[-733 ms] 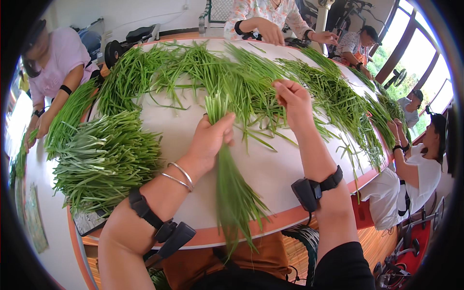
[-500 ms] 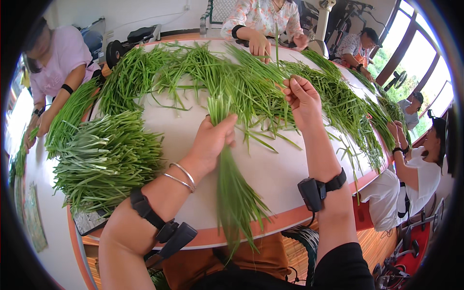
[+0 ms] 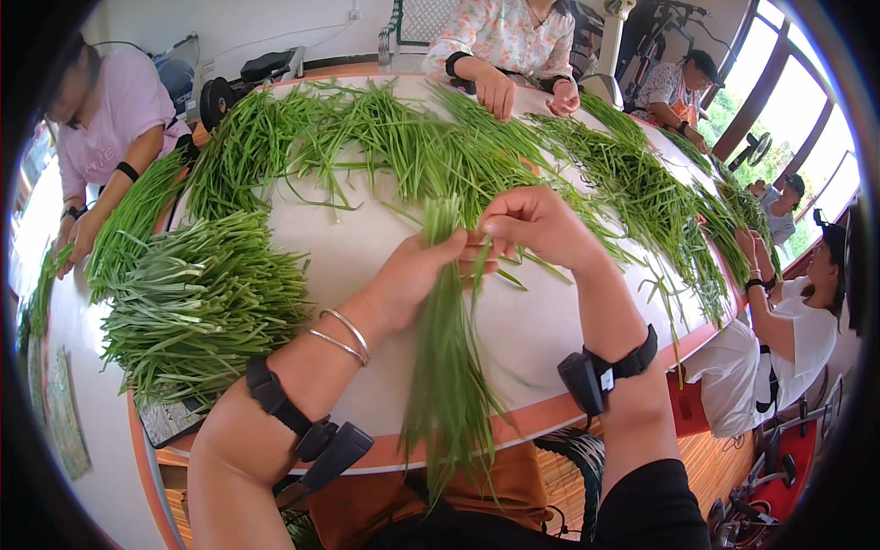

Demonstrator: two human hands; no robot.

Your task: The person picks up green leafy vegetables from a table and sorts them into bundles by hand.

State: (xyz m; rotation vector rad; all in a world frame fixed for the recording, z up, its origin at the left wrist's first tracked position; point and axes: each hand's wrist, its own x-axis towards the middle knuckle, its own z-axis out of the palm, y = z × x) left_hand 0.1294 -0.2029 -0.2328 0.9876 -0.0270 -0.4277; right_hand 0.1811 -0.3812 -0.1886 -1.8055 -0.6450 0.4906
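My left hand (image 3: 423, 275) is wrapped round a bundle of garlic chives (image 3: 445, 367). The pale cut ends stand up above my fist, and the long green leaves hang over the table's near edge, blurred by motion. My right hand (image 3: 536, 225) is at the bundle's right side, touching my left fingertips. Its thumb and forefinger pinch a chive leaf (image 3: 479, 266) that hangs beside the bundle. Beyond both hands, loose chives (image 3: 394, 137) spread across the white table (image 3: 339, 247). To the left lies a thick stack of chives (image 3: 206, 302), cut ends toward the right.
More chives (image 3: 632, 183) run along the table's right side. One person (image 3: 504, 46) stands across the table, another (image 3: 119, 110) at the far left handles chives, and one in white (image 3: 788, 321) sits at the right. Further people are by the windows.
My right hand has moved left and down to the bundle. The bundle's leaves have swung slightly left. The person across has lowered a hand to the table and no longer holds up a stalk.
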